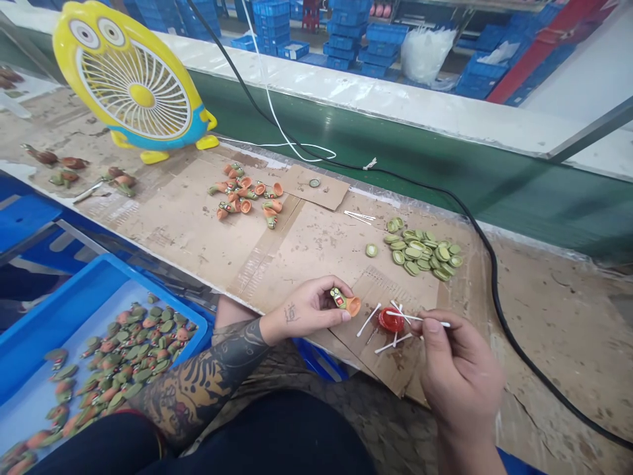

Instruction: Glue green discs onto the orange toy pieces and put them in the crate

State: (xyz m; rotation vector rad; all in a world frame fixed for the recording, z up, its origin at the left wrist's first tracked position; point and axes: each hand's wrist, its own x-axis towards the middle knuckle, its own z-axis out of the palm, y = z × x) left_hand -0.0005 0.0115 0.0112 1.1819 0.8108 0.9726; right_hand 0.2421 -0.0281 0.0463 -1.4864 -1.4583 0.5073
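My left hand (307,309) pinches a small orange toy piece with a green head (345,302) just above the cardboard-covered bench. My right hand (457,369) holds a white cotton swab (418,318) whose tip rests over a small red cap (390,320). Other swabs (390,343) lie around the cap. A heap of green oval shells (424,252) lies beyond the cap, with one stray shell (371,250) to its left. A cluster of orange toy pieces (246,195) lies further left on the cardboard.
A yellow cartoon desk fan (133,82) stands at the back left. A blue tray (30,330) of finished orange-and-green figures sits at my lower left. A black cable (494,290) crosses the bench on the right. A green conveyor belt (420,148) runs behind.
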